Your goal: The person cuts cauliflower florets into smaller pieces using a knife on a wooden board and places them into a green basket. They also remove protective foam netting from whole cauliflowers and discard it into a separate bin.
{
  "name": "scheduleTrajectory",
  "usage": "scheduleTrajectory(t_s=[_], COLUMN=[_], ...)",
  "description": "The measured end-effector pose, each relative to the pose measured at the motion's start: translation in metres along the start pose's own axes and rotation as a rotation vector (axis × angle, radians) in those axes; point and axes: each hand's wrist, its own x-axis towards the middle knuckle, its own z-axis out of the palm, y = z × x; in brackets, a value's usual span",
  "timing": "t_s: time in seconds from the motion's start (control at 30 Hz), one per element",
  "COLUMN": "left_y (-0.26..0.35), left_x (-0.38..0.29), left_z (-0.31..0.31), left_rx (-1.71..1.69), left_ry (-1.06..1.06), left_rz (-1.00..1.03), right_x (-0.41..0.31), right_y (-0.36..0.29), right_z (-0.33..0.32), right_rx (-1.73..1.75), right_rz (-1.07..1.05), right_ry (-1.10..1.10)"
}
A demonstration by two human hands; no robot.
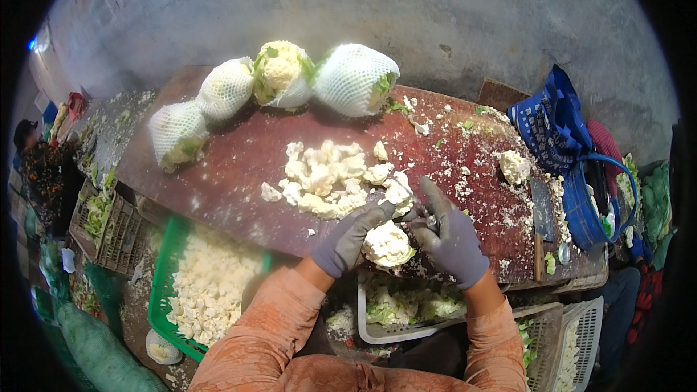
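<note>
My left hand (346,237), in a grey-purple work glove, grips a trimmed cauliflower piece (389,246) over the near edge of the red-brown tabletop (239,174). A white floret (399,191) lies just beyond its thumb. Close by on the right, my gloved right hand (449,239) has bent fingers around a small metal tool (432,221); only a glint of it shows and the rest is hidden. Beyond both hands, a pile of cut cauliflower florets (326,171) rests on the table.
Several cauliflowers in white foam nets (354,79) line the far edge. A cleaver (540,212) and blue bag (550,125) lie right. Below are a green basket (166,277) of florets and a grey crate (403,334) of leaves. Another person (43,174) stands far left.
</note>
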Motion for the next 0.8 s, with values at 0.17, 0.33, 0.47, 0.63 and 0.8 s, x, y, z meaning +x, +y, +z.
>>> scheduleTrajectory(t_s=[0.17, 0.33, 0.47, 0.63, 0.8], left_y=[-0.001, -0.005, -0.002, 0.003, 0.002], left_x=[0.005, 0.002, -0.001, 0.000, -0.001], left_z=[-0.006, -0.004, 0.000, -0.002, -0.009], left_rx=[0.185, 0.193, 0.345, 0.292, 0.378], left_ry=[0.043, 0.071, 0.113, 0.053, 0.151], left_rz=[-0.015, 0.010, 0.095, 0.017, 0.022], right_x=[-0.012, -0.012, -0.012, -0.011, 0.002], right_y=[0.003, 0.011, 0.016, 0.015, 0.004], right_z=[0.013, 0.024, 0.029, 0.034, 0.037], right_rx=[-0.348, -0.457, -0.470, -0.424, -0.328], right_rz=[-0.007, -0.086, -0.127, -0.107, 0.091], right_ry=[-0.153, -0.094, -0.051, -0.083, -0.207])
